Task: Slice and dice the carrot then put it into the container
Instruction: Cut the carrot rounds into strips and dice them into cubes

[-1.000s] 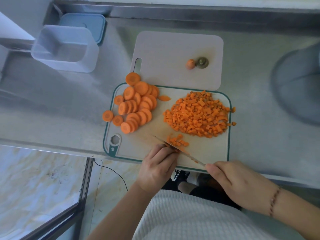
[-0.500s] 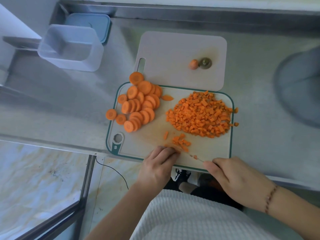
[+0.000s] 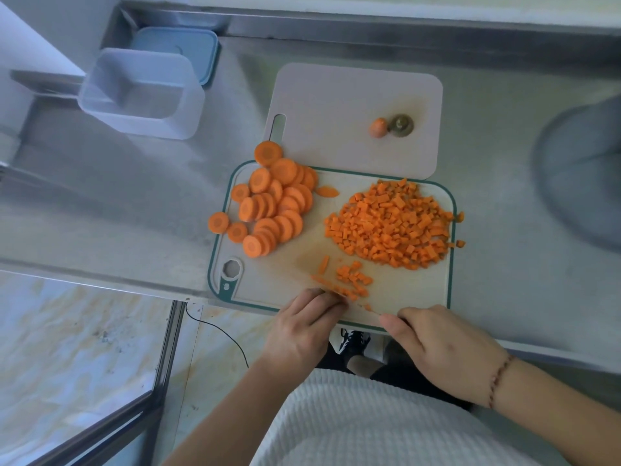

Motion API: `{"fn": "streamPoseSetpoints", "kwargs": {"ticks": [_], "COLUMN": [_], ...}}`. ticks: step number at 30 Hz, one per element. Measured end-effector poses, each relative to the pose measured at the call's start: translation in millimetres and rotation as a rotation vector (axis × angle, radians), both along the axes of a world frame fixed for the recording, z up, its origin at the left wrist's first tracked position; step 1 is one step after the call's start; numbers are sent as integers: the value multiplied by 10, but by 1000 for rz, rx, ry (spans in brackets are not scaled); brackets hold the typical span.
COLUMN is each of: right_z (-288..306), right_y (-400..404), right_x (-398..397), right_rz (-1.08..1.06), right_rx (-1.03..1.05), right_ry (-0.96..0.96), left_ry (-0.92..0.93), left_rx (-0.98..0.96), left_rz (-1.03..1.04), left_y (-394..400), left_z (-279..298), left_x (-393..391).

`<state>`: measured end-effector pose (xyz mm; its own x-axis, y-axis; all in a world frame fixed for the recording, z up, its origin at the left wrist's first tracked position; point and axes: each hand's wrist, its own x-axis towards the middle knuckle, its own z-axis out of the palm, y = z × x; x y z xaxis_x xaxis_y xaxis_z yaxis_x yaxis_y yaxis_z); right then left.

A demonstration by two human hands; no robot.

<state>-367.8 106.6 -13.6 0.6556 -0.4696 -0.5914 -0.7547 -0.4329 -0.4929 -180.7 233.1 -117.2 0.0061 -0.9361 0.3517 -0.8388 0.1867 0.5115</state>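
Note:
A green-rimmed cutting board (image 3: 448, 284) holds a heap of carrot rounds (image 3: 274, 210) on its left and a big pile of diced carrot (image 3: 389, 223) on its right. A small cluster of fresh dice (image 3: 353, 279) lies near the board's front edge. My left hand (image 3: 304, 327) has curled fingers holding down carrot strips (image 3: 331, 286) there. My right hand (image 3: 437, 348) grips the knife (image 3: 368, 307), whose thin blade runs left against the strips. The clear container (image 3: 141, 92) stands at the back left.
A second pale board (image 3: 336, 105) behind carries the carrot end pieces (image 3: 391, 126). A blue lid (image 3: 188, 50) lies behind the container. A grey round object (image 3: 584, 176) sits at the right. One carrot round (image 3: 218, 223) lies off the board on the steel counter.
The knife has worked back toward me through the strips, leaving more small dice on the board. A single strip now lies apart to the left of the new dice.

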Motion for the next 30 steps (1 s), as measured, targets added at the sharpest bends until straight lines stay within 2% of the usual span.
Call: {"fn": "streamPoseSetpoints", "kwargs": {"ticks": [5, 11, 21, 25, 30], "right_z": [14, -41, 123, 112, -30], "right_y": [57, 115, 110, 123, 147], "right_x": [-185, 59, -45, 9, 141], "right_rz": [0, 60, -61, -45, -21], "right_rx": [27, -68, 107, 148, 43], "right_ry": [16, 61, -40, -13, -38], "left_ry": [10, 36, 19, 36, 53], "left_rx": [0, 3, -26, -67, -126], "left_rz": [9, 22, 38, 55, 82], "left_y": [37, 41, 111, 108, 102], "left_z": [-5, 17, 12, 2, -59], "left_x": [20, 20, 15, 6, 9]}}
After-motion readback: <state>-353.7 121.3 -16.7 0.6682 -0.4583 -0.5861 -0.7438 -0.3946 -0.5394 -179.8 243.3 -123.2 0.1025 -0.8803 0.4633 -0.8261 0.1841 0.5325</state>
